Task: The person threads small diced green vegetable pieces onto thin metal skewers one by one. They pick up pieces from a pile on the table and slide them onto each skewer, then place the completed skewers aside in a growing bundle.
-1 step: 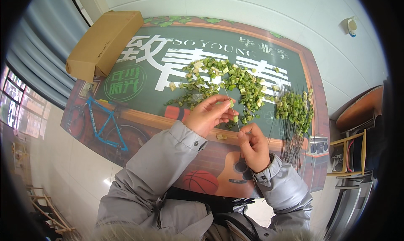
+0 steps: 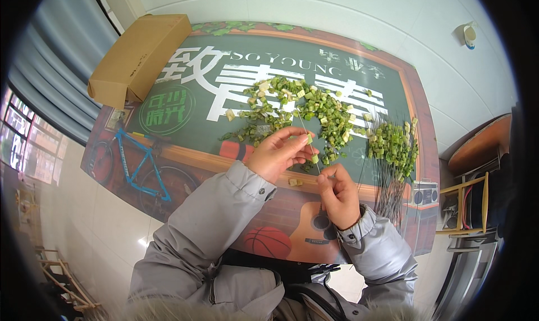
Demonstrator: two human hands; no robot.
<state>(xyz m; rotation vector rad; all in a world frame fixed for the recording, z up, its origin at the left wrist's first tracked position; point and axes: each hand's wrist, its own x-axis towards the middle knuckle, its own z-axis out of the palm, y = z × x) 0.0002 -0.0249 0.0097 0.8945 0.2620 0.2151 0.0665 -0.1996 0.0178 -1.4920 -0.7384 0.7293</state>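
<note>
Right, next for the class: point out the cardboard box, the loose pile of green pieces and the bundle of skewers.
Cardboard box (image 2: 139, 54): head view, middle of its long brown face.
Loose pile of green pieces (image 2: 328, 113): head view, right of its middle.
Bundle of skewers (image 2: 392, 144): head view, its green upper part.

Nothing has visibly changed between the earlier picture and now.

Long brown cardboard box (image 2: 140, 54) on far left corner of rectangular table (image 2: 205, 127) with glossy chalkboard-print top. Printed on it: blue bicycle (image 2: 142, 174), orange-red basketball (image 2: 267, 243), tan acoustic guitar (image 2: 314, 220), grey radio (image 2: 424, 193). Pale blue pleated curtain (image 2: 67, 51) left, white wall (image 2: 264, 9) behind. Light wooden chair frame (image 2: 486, 203) right. Pale shiny tiled floor (image 2: 101, 192) below.
</note>
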